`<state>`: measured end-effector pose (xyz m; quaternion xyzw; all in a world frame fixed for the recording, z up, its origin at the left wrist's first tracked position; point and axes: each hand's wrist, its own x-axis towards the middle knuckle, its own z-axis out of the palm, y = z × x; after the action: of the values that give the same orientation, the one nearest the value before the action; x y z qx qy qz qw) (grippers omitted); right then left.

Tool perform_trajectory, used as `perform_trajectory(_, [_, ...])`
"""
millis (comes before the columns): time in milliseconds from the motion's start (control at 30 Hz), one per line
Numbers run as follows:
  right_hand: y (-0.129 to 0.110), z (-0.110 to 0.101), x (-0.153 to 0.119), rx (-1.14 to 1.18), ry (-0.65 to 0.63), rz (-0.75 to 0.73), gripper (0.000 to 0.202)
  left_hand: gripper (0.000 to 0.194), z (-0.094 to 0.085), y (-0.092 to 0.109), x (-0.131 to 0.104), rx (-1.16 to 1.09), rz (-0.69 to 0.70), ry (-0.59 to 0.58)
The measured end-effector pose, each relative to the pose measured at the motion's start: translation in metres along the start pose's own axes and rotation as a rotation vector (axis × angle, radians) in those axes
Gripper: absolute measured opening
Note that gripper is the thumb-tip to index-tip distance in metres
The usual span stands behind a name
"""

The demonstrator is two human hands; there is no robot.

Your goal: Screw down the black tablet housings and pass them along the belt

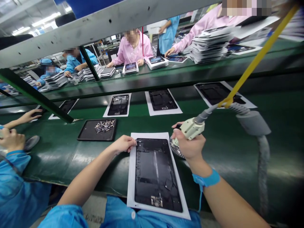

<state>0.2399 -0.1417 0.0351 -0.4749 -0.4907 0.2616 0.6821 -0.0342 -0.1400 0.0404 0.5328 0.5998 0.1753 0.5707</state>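
A black tablet housing (pixel 154 171) lies on a white sheet (pixel 131 190) at the table's front edge, small parts near its lower end. My left hand (pixel 123 144) is closed, thumb and fingers pinched at the housing's top left corner; what is between them is too small to name. Wrapped round a pale handheld tool (pixel 193 128), my right hand (pixel 190 144) is just right of the housing's top right corner. The tool's grey cable runs up to a yellow strap (pixel 258 57). Beneath that hand a round perforated metal piece (pixel 176 148) shows in part.
A black tray (pixel 86 130) with small metal parts (pixel 104 126) sits left. More housings on sheets (pixel 118 105) (pixel 162 99) (pixel 219 93) lie on the green surface beyond. A grey hose (pixel 263 171) hangs right. A neighbour's hands (pixel 14 139) are left; people work opposite.
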Motion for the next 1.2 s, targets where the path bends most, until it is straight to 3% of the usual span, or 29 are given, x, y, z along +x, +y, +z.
perform_trajectory(200, [-0.003,0.000,0.000,0.008,-0.012,0.032,0.018,0.019,-0.002,0.005,0.017,-0.078,-0.163,-0.094])
perform_trajectory(567, [-0.007,0.000,0.001,0.007,-0.017,0.041,0.022,0.026,-0.008,0.017,0.031,0.032,-0.248,-0.149])
perform_trajectory(733, [-0.007,0.001,0.001,-0.001,-0.013,0.019,0.020,0.031,-0.011,0.020,0.037,0.246,-0.201,-0.106])
perform_trajectory(933, [-0.009,0.003,0.002,0.024,0.004,-0.009,0.019,0.037,-0.016,0.015,0.042,0.468,0.076,-0.002])
perform_trajectory(1100, [-0.007,0.002,0.005,-0.010,0.010,-0.003,0.021,0.040,-0.018,0.011,0.039,0.375,-0.002,-0.081])
perform_trajectory(1200, [-0.005,0.002,0.005,-0.020,-0.005,-0.003,0.022,0.043,-0.018,0.011,0.040,0.413,0.051,-0.055])
